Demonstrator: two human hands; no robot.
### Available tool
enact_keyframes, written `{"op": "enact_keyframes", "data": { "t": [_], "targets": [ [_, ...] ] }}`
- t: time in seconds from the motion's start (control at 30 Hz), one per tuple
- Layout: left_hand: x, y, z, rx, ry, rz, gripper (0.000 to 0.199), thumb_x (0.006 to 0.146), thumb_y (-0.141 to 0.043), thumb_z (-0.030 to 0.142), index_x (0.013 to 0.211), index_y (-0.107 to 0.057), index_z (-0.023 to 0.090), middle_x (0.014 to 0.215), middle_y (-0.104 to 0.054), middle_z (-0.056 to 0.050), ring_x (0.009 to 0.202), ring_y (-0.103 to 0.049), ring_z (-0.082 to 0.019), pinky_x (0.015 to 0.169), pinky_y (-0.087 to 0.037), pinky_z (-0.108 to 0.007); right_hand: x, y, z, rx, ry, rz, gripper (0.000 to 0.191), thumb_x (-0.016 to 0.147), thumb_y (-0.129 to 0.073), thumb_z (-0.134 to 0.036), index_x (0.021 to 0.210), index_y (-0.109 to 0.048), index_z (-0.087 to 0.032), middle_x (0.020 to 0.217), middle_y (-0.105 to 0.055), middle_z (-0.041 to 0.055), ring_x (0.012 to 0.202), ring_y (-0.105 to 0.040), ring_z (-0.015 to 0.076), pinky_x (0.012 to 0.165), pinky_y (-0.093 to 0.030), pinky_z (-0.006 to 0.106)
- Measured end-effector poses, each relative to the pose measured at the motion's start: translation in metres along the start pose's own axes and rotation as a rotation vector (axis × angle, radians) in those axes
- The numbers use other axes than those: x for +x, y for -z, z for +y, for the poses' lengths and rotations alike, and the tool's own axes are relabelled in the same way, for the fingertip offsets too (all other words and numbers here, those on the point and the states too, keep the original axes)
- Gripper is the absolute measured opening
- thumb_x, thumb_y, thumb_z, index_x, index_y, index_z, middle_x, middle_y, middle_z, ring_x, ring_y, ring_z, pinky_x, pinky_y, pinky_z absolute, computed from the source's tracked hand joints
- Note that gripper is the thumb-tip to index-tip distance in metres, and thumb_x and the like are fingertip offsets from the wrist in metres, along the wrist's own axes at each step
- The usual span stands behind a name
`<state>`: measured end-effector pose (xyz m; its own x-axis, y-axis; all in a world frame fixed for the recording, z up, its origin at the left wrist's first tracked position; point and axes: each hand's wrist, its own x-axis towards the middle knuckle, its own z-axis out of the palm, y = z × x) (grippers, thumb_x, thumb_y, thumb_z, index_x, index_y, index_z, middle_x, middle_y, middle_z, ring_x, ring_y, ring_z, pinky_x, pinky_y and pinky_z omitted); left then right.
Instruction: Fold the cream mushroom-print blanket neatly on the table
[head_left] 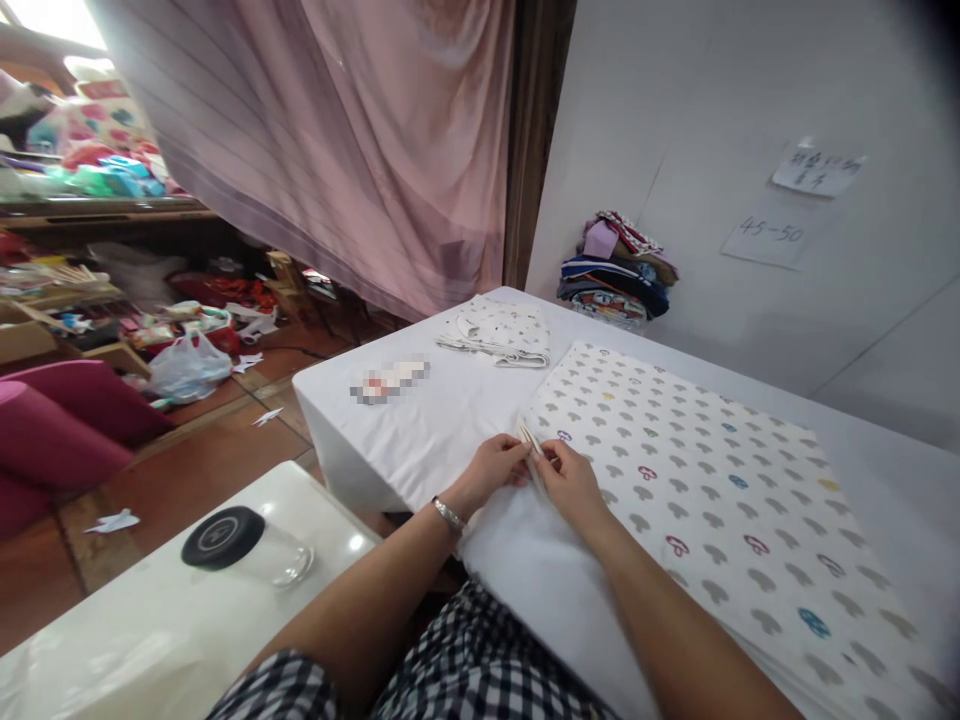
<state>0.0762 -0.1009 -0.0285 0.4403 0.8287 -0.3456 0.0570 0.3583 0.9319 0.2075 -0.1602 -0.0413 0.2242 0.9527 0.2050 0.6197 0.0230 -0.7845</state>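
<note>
A white cloth printed with mushrooms (705, 520) lies spread over the right part of the white-covered table (442, 430). At its near left corner, my left hand (499, 468) pinches the layered edge of the cloth between thumb and fingers. My right hand (570, 485) grips the same edge just to the right, its fingers close to those of the left. Part of the edge sticks up above the fingertips. Beyond my hands, a folded cloth with a small print (502, 330) rests near the table's far left end.
A blurred-out item (390, 382) lies on the table's left side. On a lower white table (315, 500) at left, a clear jar with a black lid (225, 538) lies on its side. Folded clothes (615, 270) are stacked by the wall. A pink curtain (420, 150) hangs behind.
</note>
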Motion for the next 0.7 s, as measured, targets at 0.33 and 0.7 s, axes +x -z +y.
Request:
{"op": "enact_keyframes", "data": {
  "t": [0.33,0.7],
  "targets": [
    [-0.004,0.0,0.002,-0.029,0.004,0.028,0.015,0.073,-0.064,0.024,0.07,-0.052,0.015,0.056,-0.056,0.002,0.053,-0.057,-0.01,0.055,-0.049,-0.023,0.001,0.0,0.001,-0.012,-0.01,0.04,0.023,0.083,-0.046,-0.04,0.074,-0.056,-0.02,0.057,-0.054,-0.0033,0.053,-0.049,0.0129,0.054,-0.036,0.024],
    [-0.003,0.001,-0.001,-0.087,-0.054,0.02,0.011,0.07,-0.057,0.017,0.063,-0.048,0.016,0.05,-0.05,0.004,0.047,-0.051,-0.008,0.051,-0.046,-0.021,-0.006,-0.001,-0.009,-0.314,0.152,0.086,0.019,0.086,-0.04,-0.032,0.091,-0.054,-0.02,0.084,-0.062,0.004,0.07,-0.056,0.016,0.064,-0.038,0.026]
  ]
}}
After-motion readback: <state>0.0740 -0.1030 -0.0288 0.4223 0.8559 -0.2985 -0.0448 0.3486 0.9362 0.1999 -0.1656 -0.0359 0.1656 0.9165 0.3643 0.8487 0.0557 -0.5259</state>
